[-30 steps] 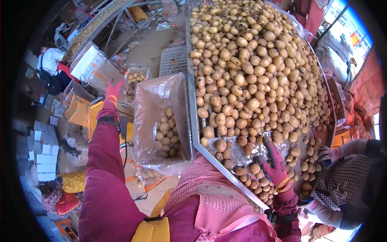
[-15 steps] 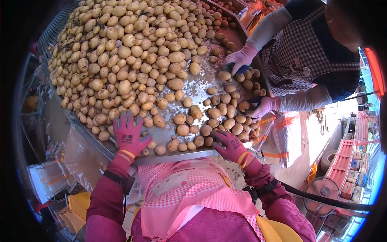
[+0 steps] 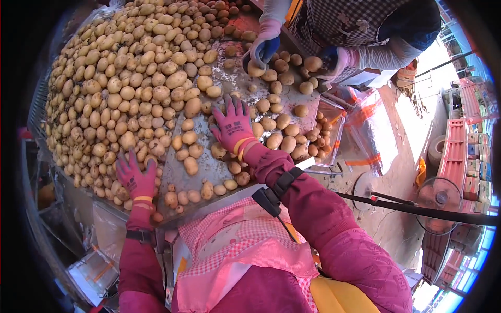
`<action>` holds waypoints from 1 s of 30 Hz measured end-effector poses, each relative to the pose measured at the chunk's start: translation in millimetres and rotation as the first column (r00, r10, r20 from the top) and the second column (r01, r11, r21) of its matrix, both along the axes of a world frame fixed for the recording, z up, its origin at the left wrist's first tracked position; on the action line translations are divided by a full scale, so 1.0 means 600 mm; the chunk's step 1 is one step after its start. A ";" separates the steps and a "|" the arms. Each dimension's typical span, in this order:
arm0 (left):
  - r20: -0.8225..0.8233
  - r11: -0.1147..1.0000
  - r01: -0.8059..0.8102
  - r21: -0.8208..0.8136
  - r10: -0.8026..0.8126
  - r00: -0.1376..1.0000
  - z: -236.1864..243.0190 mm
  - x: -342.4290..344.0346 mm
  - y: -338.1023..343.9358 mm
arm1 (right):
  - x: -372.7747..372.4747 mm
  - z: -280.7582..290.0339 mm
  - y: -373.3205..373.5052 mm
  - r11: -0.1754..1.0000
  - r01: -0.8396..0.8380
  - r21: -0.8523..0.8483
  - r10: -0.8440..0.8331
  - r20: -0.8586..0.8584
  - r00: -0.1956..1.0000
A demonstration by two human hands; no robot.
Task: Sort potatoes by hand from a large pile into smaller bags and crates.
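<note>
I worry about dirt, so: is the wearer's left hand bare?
No, the left hand, up against the potatoes, wears a pink glove.

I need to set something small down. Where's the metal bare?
Bare metal surface lies between the big pile by the left hand and the small potato cluster, and between that cluster and the right hand. A scuffed patch separates the pile from a co-worker's hand. Crowded: the pile and loose potatoes right of the right hand.
</note>
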State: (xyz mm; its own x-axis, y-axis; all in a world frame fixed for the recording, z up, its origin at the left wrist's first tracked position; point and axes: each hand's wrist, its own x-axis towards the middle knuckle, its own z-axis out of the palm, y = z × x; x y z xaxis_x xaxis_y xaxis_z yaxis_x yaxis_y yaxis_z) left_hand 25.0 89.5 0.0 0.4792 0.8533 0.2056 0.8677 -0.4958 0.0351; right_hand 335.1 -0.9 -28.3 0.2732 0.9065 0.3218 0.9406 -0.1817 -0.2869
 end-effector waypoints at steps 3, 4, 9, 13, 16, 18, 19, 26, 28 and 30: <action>-0.160 0.992 -0.104 -0.070 0.092 0.983 -0.011 0.006 -0.040 | 0.007 0.014 -0.110 0.888 -0.455 0.068 0.455 -0.272 0.848; -0.290 0.967 -0.130 -0.217 0.064 0.955 -0.019 0.021 -0.069 | 0.009 0.017 -0.161 0.868 -0.496 -0.021 0.470 -0.285 0.835; 0.061 0.889 0.278 -0.363 -0.275 0.959 -0.040 0.124 -0.148 | 0.037 0.032 -0.330 0.877 -0.456 -0.151 0.386 -0.342 0.857; 0.238 0.778 0.486 -0.398 -0.424 0.874 -0.013 0.125 -0.141 | 0.098 0.055 -0.287 0.970 -0.221 -0.105 0.178 -0.317 0.932; 0.273 0.837 0.496 -0.231 -0.433 0.859 -0.005 0.091 -0.128 | 0.155 0.049 -0.185 0.992 -0.105 0.073 0.116 -0.169 0.979; 0.491 0.895 0.411 -0.174 -0.283 0.824 -0.011 0.065 -0.128 | 0.174 0.028 -0.103 0.974 -0.225 0.006 0.225 0.036 0.974; 0.482 0.898 0.405 -0.175 -0.280 0.830 -0.014 0.051 -0.133 | 0.177 0.019 -0.070 0.950 -0.249 -0.189 0.257 0.022 0.966; 0.378 0.925 0.251 -0.286 -0.132 0.916 -0.019 -0.023 -0.183 | 0.179 0.004 0.006 0.803 -0.293 -0.519 0.383 0.073 0.921; 0.403 0.922 0.262 -0.285 -0.132 0.905 -0.016 -0.027 -0.187 | 0.190 0.002 0.001 0.786 -0.240 -0.570 0.392 0.161 0.906; 0.420 0.932 0.244 -0.269 -0.114 0.900 -0.013 -0.027 -0.189 | 0.204 -0.004 -0.010 0.892 -0.209 -0.401 0.235 0.017 0.972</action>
State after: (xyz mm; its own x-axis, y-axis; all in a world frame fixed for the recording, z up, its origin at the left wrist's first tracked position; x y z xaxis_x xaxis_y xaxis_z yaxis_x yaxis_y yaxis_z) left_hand 8.9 -23.9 -7.6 0.5654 0.8111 0.1496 0.6476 -0.5489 0.5285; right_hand 457.6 -6.8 -30.6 0.0413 0.9971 -0.0637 0.9834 -0.0519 -0.1742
